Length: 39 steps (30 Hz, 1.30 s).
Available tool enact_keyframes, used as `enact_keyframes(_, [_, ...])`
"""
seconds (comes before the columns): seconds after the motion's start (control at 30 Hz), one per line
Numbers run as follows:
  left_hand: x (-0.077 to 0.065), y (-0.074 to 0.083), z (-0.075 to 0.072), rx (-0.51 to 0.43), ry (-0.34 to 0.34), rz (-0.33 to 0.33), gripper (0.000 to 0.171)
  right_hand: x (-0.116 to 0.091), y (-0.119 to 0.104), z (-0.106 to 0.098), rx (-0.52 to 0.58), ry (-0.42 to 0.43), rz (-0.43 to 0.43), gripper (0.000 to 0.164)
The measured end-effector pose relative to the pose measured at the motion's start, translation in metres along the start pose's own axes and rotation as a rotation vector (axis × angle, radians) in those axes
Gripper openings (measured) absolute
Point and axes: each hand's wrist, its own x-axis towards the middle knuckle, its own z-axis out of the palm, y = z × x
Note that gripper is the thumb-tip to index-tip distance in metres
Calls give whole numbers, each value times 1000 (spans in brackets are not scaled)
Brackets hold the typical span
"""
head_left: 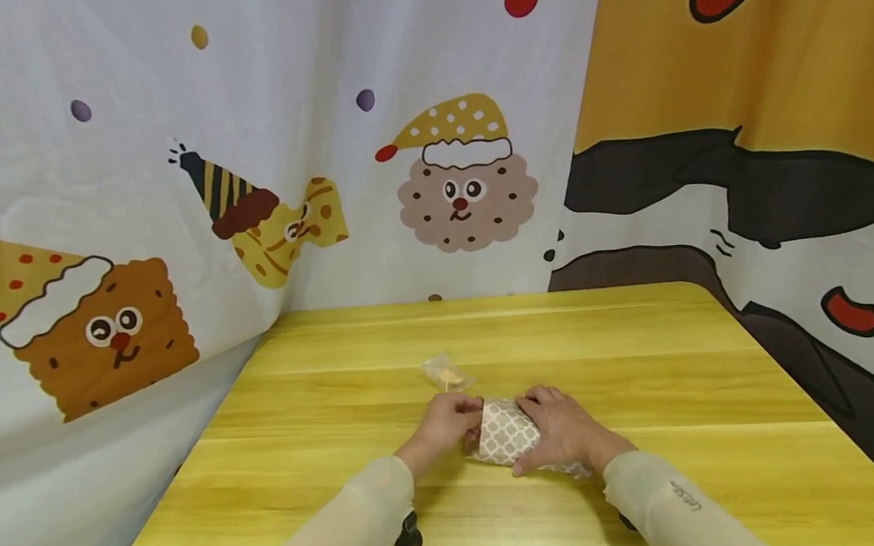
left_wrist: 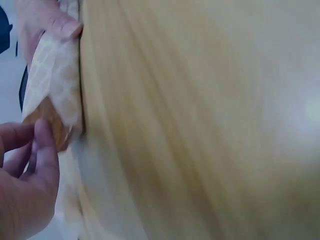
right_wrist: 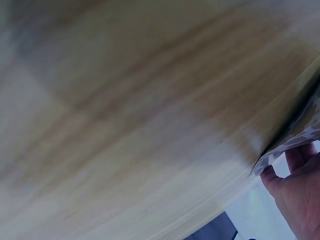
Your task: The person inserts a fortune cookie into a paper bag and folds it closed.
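Observation:
A beige packet with a white lattice pattern [head_left: 508, 432] lies on the table, and a glossy brown thing [left_wrist: 48, 118] shows at its left end. My left hand [head_left: 446, 427] is at that end, thumb and fingers pinching at the brown thing. In the left wrist view the left hand [left_wrist: 30, 175] has its thumb tip against the brown surface. My right hand [head_left: 562, 428] grips the packet from the other side, fingers over the top and thumb on the near side. The right wrist view shows the right hand [right_wrist: 300, 190] at the packet's edge.
A small clear plastic bag [head_left: 446, 374] with something yellowish inside lies just beyond my left hand. The wood-grain table [head_left: 327, 447] ends at a printed curtain [head_left: 335, 79] behind and to the sides.

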Motion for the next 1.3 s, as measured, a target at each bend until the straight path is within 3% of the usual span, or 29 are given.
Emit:
enact_keyframes(0.13, [12,1,-25,223,155,102,16,0,-2,0,-1,6,-3,121])
enact_keyframes(0.2, [20,-2,-39,403,192,167,19,0,-2,1,1,4,1,121])
enact_keyframes(0.27, [27,-8,-51,571,134,208,26,-1,-3,3,8,-4,9,121])
enact_keyframes(0.37, [30,-18,-63,786,-26,243,42,-3,-3,7,15,-15,19,121])
enact_keyframes(0.47, [24,-24,-67,904,-113,269,53,-3,-3,6,15,-12,24,120])
enact_keyframes(0.7, [10,-22,-69,939,-74,349,54,-2,-2,-5,10,21,5,118])
enact_keyframes(0.8, [12,-18,-72,873,-87,290,65,-2,0,-4,17,23,5,119])
enact_keyframes(0.93, [18,-16,-77,755,-166,169,81,-4,0,0,25,12,7,120])
enact_keyframes(1.07, [19,-21,-81,750,-224,174,70,-4,0,2,25,10,8,119])
enact_keyframes(1.17, [14,-24,-85,772,-217,204,58,-3,0,2,25,14,6,118])
enact_keyframes(1.3, [2,-22,-88,729,-186,218,53,-3,0,0,32,9,7,118])
